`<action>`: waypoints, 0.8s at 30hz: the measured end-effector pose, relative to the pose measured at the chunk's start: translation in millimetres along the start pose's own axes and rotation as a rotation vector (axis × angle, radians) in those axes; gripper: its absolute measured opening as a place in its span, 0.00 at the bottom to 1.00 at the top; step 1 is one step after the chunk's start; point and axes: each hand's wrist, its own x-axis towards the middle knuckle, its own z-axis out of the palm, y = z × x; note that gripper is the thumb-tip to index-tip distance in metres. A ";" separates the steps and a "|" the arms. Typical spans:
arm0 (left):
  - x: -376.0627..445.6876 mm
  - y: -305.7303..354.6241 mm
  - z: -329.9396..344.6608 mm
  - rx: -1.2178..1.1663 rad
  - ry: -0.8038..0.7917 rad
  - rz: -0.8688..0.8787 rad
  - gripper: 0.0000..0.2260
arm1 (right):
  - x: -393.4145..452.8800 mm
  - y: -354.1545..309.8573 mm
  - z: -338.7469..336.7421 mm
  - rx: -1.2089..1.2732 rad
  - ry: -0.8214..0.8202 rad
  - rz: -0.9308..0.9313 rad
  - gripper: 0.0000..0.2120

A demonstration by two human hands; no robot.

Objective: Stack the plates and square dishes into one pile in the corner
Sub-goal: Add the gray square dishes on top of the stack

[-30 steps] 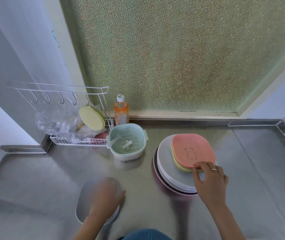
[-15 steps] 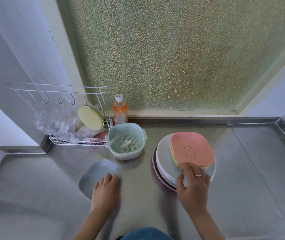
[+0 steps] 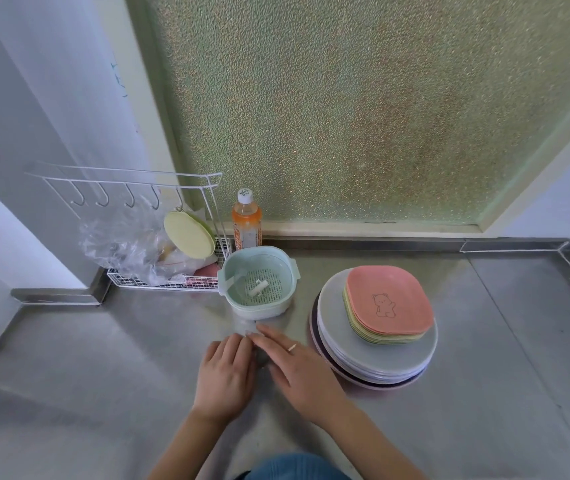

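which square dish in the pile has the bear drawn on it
The pink square dish on top of the pile; the green and yellow ones beneath it show only their edges.

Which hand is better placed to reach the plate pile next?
Probably the right hand: it lies open just beside the plate pile, while the left hand sits farther off, on the right hand's other side.
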 end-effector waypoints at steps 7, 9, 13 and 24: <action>14.4 5.4 -6.7 -0.037 0.126 -0.044 0.12 | 8.5 5.4 -19.0 -0.086 0.222 0.020 0.10; 15.0 4.2 -6.5 -0.056 0.145 -0.094 0.15 | 0.9 11.2 -27.4 -0.124 0.389 0.048 0.09; 18.4 6.0 -5.9 -0.091 0.080 -0.108 0.21 | -17.5 27.4 -51.3 -0.189 0.690 0.131 0.04; 63.1 47.2 15.3 -0.292 -0.180 0.072 0.20 | -71.1 105.8 -102.3 -0.255 0.649 0.613 0.09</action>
